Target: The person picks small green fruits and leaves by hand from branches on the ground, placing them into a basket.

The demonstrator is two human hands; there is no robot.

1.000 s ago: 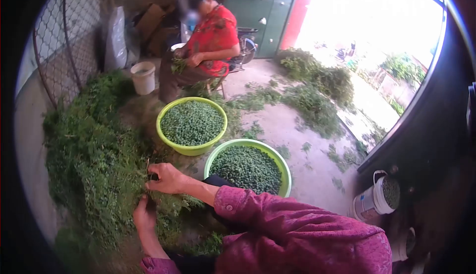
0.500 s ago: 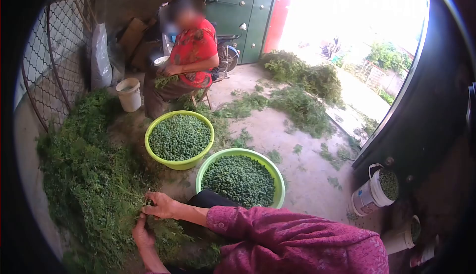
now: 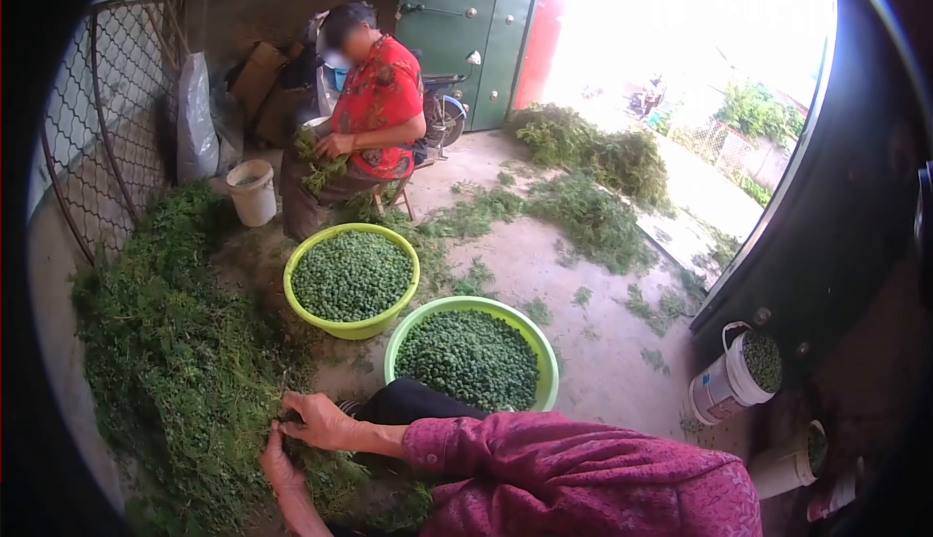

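My right hand [image 3: 323, 421], its arm in a pink patterned sleeve, is closed in a pinch at a leafy green sprig [image 3: 326, 469]. Just below it, my left hand [image 3: 280, 461] pinches the same greenery, the two sets of fingertips almost touching. The exact stem between them is too small to make out. Both hands hang over the right edge of a large heap of cut leafy branches [image 3: 185, 362]. Beyond my knee [image 3: 418, 401] stands a light green basin [image 3: 550, 367] full of small green berries [image 3: 466, 357]. Behind it is a yellow-green basin [image 3: 355, 328] of the same berries.
A person in a red shirt [image 3: 384, 100] sits on a stool, holding a leafy sprig [image 3: 321, 163]. Near them stands a white bucket [image 3: 255, 197]. More branches [image 3: 593, 158] lie by the doorway. At right are a tilted bucket of berries [image 3: 724, 386] and another bucket [image 3: 782, 469].
My hands have stayed close together, with the right fingers shifting slightly down. The seated person's hands and sprig have risen a little.
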